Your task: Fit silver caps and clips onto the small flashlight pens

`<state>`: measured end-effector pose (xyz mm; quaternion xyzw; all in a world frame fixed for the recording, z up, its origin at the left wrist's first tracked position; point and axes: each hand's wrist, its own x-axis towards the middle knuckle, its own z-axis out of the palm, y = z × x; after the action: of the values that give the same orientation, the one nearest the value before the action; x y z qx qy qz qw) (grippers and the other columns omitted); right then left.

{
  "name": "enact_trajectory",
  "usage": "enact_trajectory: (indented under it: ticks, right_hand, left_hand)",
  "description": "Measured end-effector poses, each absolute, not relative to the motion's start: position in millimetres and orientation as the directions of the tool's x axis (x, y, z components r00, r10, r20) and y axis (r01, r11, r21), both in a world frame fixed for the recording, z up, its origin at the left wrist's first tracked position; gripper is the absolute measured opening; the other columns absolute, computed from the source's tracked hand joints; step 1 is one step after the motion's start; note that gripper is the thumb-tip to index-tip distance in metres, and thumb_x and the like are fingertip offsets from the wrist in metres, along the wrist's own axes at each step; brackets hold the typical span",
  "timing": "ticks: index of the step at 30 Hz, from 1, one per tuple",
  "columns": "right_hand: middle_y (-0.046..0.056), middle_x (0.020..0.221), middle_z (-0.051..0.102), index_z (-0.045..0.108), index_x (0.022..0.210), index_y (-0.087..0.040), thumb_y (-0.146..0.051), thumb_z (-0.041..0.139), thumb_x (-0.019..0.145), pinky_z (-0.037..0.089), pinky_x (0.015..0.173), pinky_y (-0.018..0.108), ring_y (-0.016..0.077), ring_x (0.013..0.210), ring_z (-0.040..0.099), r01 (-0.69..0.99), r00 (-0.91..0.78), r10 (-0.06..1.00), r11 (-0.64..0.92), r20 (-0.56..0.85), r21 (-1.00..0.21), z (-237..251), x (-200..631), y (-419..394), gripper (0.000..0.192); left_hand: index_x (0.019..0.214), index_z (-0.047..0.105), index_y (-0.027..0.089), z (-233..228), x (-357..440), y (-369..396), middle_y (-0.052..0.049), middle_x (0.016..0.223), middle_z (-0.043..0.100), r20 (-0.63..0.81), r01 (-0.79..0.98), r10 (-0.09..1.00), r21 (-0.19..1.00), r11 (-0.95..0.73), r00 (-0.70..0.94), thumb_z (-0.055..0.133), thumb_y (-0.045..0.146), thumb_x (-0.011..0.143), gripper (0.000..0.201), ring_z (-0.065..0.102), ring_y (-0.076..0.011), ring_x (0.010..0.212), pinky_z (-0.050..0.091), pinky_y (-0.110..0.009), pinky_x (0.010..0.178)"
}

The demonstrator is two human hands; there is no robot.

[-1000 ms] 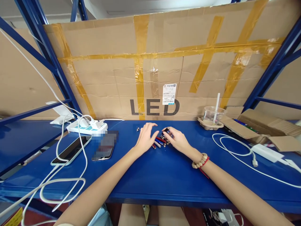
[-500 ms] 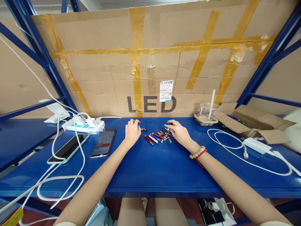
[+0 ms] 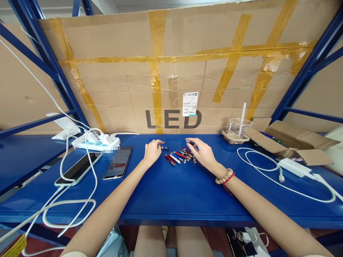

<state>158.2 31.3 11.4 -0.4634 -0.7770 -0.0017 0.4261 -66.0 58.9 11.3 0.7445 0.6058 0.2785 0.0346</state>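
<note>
My left hand [image 3: 152, 152] is closed in a pinch above the shelf, with something tiny and dark at its fingertips that I cannot make out. Just below those fingertips lies a small dark metal piece [image 3: 165, 148]. My right hand [image 3: 203, 152] pinches a small silvery piece between thumb and index finger, over the far side of a pile of button cells [image 3: 189, 156]. Between both hands are several small metal tubes: a red tube [image 3: 169, 160], a silver tube [image 3: 175, 159], a blue tube [image 3: 177, 157] and another red one. My right hand partly hides the pile.
Left of my hands lie a dark tablet-like phone [image 3: 119, 163], a second phone [image 3: 80, 167], a white power strip [image 3: 93, 142] and looping cables. On the right are a plastic cup [image 3: 239, 127], a white charger [image 3: 294, 167] and an open cardboard box [image 3: 297, 137]. A large cardboard sheet [image 3: 107, 85] stands behind.
My right hand has shifted slightly left, bringing a small silvery piece up at its fingertips. My left fingers have turned right and drawn into a pinch beside the dark piece.
</note>
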Motion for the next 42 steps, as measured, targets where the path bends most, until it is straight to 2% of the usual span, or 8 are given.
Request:
enact_trajectory:
  ticks: [10, 18, 20, 24, 26, 32, 38, 42]
  right_hand:
    - [0.003, 0.084, 0.057, 0.061, 0.093, -0.019, -0.04, 0.042, 0.088, 0.041, 0.051, 0.021, 0.0094, 0.054, 0.052, 0.77, -0.236, 0.667, 0.572, 0.707, -0.283, 11, 157, 29, 0.029]
    - [0.001, 0.08, 0.057, 0.062, 0.091, -0.019, -0.038, 0.045, 0.086, 0.036, 0.047, 0.019, 0.0078, 0.054, 0.051, 0.76, -0.268, 0.672, 0.587, 0.69, -0.277, 12, 155, 28, 0.026]
    - [0.0, 0.079, 0.057, 0.062, 0.094, -0.02, -0.037, 0.046, 0.086, 0.037, 0.047, 0.019, 0.0082, 0.055, 0.051, 0.749, -0.281, 0.679, 0.597, 0.678, -0.287, 13, 154, 26, 0.025]
    - [0.001, 0.078, 0.058, 0.061, 0.097, -0.021, -0.035, 0.047, 0.086, 0.04, 0.052, 0.02, 0.0094, 0.057, 0.052, 0.716, -0.296, 0.679, 0.623, 0.672, -0.314, 14, 151, 23, 0.023]
    - [0.001, 0.081, 0.06, 0.061, 0.098, -0.022, -0.034, 0.047, 0.086, 0.042, 0.055, 0.021, 0.0101, 0.059, 0.054, 0.695, -0.31, 0.681, 0.638, 0.664, -0.33, 15, 148, 20, 0.022]
    - [0.002, 0.097, 0.064, 0.058, 0.103, -0.023, -0.032, 0.043, 0.088, 0.047, 0.066, 0.024, 0.014, 0.075, 0.061, 0.592, -0.449, 0.653, 0.729, 0.61, -0.345, 16, 133, 9, 0.024]
    - [0.003, 0.101, 0.065, 0.056, 0.109, -0.022, -0.024, 0.039, 0.09, 0.047, 0.071, 0.024, 0.0127, 0.077, 0.062, 0.483, -0.645, 0.559, 0.827, 0.521, -0.288, 8, 119, -1, 0.026]
    - [0.004, 0.094, 0.065, 0.059, 0.105, -0.021, -0.027, 0.04, 0.09, 0.046, 0.075, 0.025, 0.0145, 0.085, 0.06, 0.45, -0.745, 0.492, 0.869, 0.451, -0.206, 5, 114, -4, 0.025]
  left_hand:
    - [0.101, 0.059, 0.023, 9, -78, 64, -0.007, 0.106, 0.06, 0.368, 0.925, 0.93, 0.35, -0.145, 0.006, 0.035, 0.005, 0.081, 0.036, 0.05, -0.0259, 0.103, 0.034, -0.043, 0.087]
    - [0.085, 0.067, 0.024, 7, -77, 66, -0.004, 0.105, 0.059, 0.374, 0.869, 0.885, 0.295, -0.397, 0.277, 0.055, 0.026, 0.079, 0.013, 0.048, -0.0238, 0.102, 0.031, -0.04, 0.088]
    - [0.078, 0.068, 0.023, 7, -76, 67, -0.003, 0.1, 0.062, 0.389, 0.847, 0.889, 0.363, -0.388, 0.241, 0.057, 0.026, 0.078, 0.011, 0.049, -0.0238, 0.099, 0.031, -0.04, 0.087]
    - [0.07, 0.068, 0.02, 9, -76, 71, -0.004, 0.083, 0.065, 0.407, 0.648, 0.913, 0.691, -0.32, 0.017, 0.061, 0.029, 0.073, 0.012, 0.054, -0.0216, 0.085, 0.036, -0.034, 0.081]
    - [0.069, 0.067, 0.018, 10, -75, 73, -0.003, 0.076, 0.065, 0.382, 0.549, 0.923, 0.779, -0.302, -0.034, 0.063, 0.028, 0.071, 0.011, 0.056, -0.0181, 0.074, 0.039, -0.029, 0.073]
    - [0.071, 0.066, 0.014, 6, -72, 75, 0.001, 0.057, 0.058, 0.281, 0.367, 0.958, 0.898, -0.243, -0.053, 0.063, 0.032, 0.069, 0.018, 0.048, -0.0088, 0.045, 0.039, -0.022, 0.052]
    - [0.075, 0.061, 0.013, 11, -68, 71, -0.001, 0.066, 0.058, 0.176, 0.132, 0.984, 0.976, -0.174, 0.0, 0.06, 0.05, 0.069, 0.038, 0.05, -0.0061, 0.047, 0.035, -0.019, 0.047]
    - [0.078, 0.057, 0.013, 18, -62, 65, 0.001, 0.067, 0.056, 0.074, -0.163, 0.99, 0.985, -0.053, 0.122, 0.066, 0.052, 0.063, 0.042, 0.049, -0.0038, 0.047, 0.034, -0.017, 0.046]
